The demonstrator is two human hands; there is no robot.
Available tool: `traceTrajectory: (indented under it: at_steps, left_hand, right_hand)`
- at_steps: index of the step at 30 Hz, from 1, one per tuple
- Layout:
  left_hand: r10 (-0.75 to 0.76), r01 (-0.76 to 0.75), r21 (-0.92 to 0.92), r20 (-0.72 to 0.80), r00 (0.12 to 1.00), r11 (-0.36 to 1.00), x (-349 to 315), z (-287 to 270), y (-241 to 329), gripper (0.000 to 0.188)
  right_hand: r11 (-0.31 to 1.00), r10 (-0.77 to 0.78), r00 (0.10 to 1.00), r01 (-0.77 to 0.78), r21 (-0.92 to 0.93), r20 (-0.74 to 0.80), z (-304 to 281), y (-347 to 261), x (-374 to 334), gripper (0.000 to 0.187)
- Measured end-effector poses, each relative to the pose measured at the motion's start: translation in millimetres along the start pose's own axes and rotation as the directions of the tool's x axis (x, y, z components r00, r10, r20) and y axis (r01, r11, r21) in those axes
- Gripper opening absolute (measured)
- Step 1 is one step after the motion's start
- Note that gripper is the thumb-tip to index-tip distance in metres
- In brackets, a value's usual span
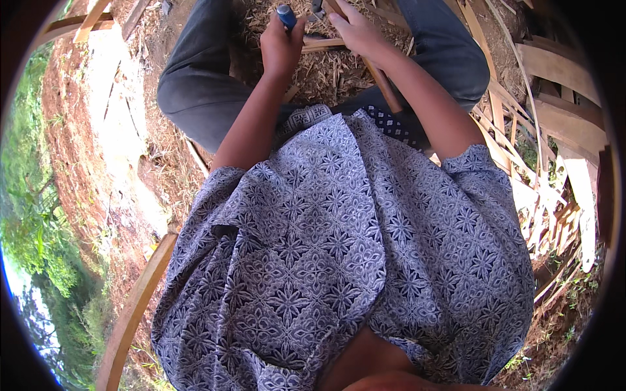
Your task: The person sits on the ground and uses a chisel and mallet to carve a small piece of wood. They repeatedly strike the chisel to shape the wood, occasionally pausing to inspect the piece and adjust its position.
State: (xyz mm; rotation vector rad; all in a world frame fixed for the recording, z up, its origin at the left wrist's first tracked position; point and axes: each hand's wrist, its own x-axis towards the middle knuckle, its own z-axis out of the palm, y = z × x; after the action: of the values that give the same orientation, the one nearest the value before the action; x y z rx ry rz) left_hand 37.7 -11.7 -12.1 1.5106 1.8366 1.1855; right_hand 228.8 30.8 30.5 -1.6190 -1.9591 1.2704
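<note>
Fingers of the left hand [280,44] are closed round a blue-handled tool [285,15]. Just to their right, those of the right hand [358,32] are curled on a brown wooden rod [385,88], which slants from beyond them back toward the lap. Wood shavings [334,77] litter the ground near both; wooden boards [564,120] lie well to their right.

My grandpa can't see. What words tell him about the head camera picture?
The left hand grips a blue-handled tool and the right hand holds a wooden rod, over ground strewn with wood shavings. They belong to someone sitting in a flower-patterned shirt, with wood pieces to the right and green plants to the left.
</note>
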Motion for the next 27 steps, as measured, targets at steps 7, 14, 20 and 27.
traceTrajectory:
  at_steps: [7,14,20,27]
  left_hand:
    - [-0.025,0.021,0.070,0.056,0.998,0.997,0,-2,9,0.032]
    - [0.081,-0.079,0.059,-0.030,0.996,0.995,-5,-2,-7,0.032]
    - [-0.002,0.003,-0.035,0.020,1.000,0.999,2,2,13,0.034]
    - [0.053,-0.054,-0.006,-0.030,0.998,0.999,-2,0,2,0.031]
  right_hand:
    - [0.919,-0.394,0.919,0.394,-0.014,0.000,-61,-117,-32,0.063]
    - [0.829,-0.559,0.801,0.535,-0.161,-0.214,-72,-161,-46,0.056]
    - [0.850,-0.525,0.847,0.519,-0.088,-0.083,-53,-87,-33,0.059]
    - [0.934,-0.320,0.947,0.321,-0.158,0.030,-54,-100,-40,0.058]
